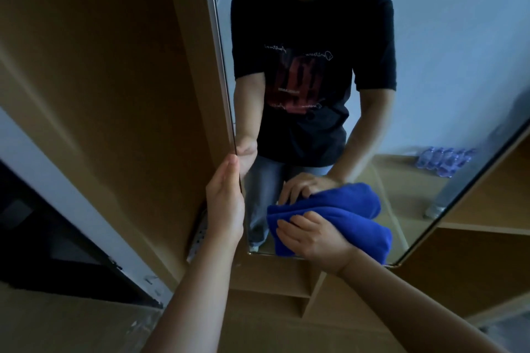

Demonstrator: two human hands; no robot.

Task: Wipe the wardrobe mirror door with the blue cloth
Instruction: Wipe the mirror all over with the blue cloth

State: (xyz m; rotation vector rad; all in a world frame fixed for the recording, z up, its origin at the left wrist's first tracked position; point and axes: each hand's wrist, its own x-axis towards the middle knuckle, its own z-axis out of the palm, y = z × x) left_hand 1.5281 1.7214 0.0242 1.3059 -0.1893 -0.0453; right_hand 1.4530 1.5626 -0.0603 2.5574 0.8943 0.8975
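Pressing: right hand (pixel 315 236) flat on the cloth (pixel 332 215), low on the mirror (pixel 430 66), near its bottom edge.
Right-hand grip: fingers spread and only lightly bent over the cloth, palm pushing it against the glass; nothing is pinched.
Cloth: blue, bunched in thick folds, bulging out above and to the right of the hand, with one fold hanging below the wrist towards the bottom right corner of the mirror.
Cloth against grip: most of it lies beyond the fingertips and off to the right; only the lower left part sits under the palm.
Left hand (pixel 225 198): at the mirror's left edge, fingers straight and pointing up along the metal trim, thumb side tucked round the edge; whether it truly clamps the door, hard to tell.
Door: mirror panel tilted in view, its left edge beside a brown wardrobe panel (pixel 114 94).
Reflection: person in a dark shirt, both arms reaching down, cloth doubled in the glass.
Behind, in the glass: bottles (pixel 444 159) on a wooden shelf, right side.
Below the door: open wooden compartments (pixel 286 289).
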